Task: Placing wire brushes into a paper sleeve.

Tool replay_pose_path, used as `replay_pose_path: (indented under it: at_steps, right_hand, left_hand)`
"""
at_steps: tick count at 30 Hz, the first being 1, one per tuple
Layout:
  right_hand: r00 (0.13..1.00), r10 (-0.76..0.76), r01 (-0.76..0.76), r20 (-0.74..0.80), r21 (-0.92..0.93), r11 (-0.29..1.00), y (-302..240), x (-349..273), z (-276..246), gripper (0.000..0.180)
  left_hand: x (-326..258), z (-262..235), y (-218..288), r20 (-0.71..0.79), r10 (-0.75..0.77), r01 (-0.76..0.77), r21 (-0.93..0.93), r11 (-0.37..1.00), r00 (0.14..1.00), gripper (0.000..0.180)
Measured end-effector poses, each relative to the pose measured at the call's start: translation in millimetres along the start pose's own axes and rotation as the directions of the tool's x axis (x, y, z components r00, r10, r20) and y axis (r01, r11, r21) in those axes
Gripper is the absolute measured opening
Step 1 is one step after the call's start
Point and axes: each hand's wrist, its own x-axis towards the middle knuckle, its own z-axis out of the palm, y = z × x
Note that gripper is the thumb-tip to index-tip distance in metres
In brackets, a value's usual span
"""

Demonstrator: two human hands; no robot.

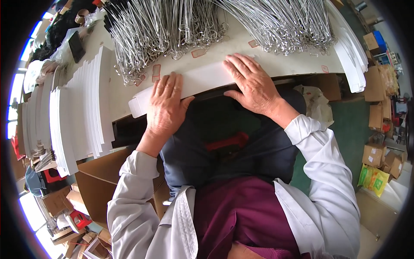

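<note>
A long, narrow white paper box (202, 80) lies along the near edge of the table. My left hand (166, 101) rests over its left part, fingers laid flat on top and thumb out to the side. On its right part lies my right hand (251, 84), with fingers stretched out and the thumb at the near edge. A small end flap (134, 107) shows at the box's left end. Just beyond the box are bundles of thin metal rods with looped ends (177, 26); another such heap (284, 26) lies to the right.
Stacks of long white boxes (79, 112) stand at the table's left, and more white strips (351, 56) lie at its right end. A dark phone-like slab (76, 46) is at the far left. An open brown carton (101, 181) sits below the table, left of my legs.
</note>
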Motion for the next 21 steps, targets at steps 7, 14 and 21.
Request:
replay_pose_path:
  at_steps: [7, 14, 21]
  right_hand:
    - [0.996, -0.085, 0.085, -0.001, -0.074, 0.994, -52, 32, 30, 0.073]
    - [1.000, 0.021, -0.021, 0.002, -0.071, 0.997, 0, 2, 16, 0.068]
    - [0.985, 0.165, -0.170, -0.050, -0.103, 0.980, 21, -14, 8, 0.084]
  left_hand:
    - [9, 6, 21, 0.113, 0.027, -0.048, 0.185, 0.982, 0.993, 0.075]
    - [-19, -12, -20, 0.097, -0.056, 0.039, 0.169, 0.985, 0.994, 0.075]
    - [-38, -17, -35, 0.119, -0.117, 0.094, 0.189, 0.977, 0.986, 0.074]
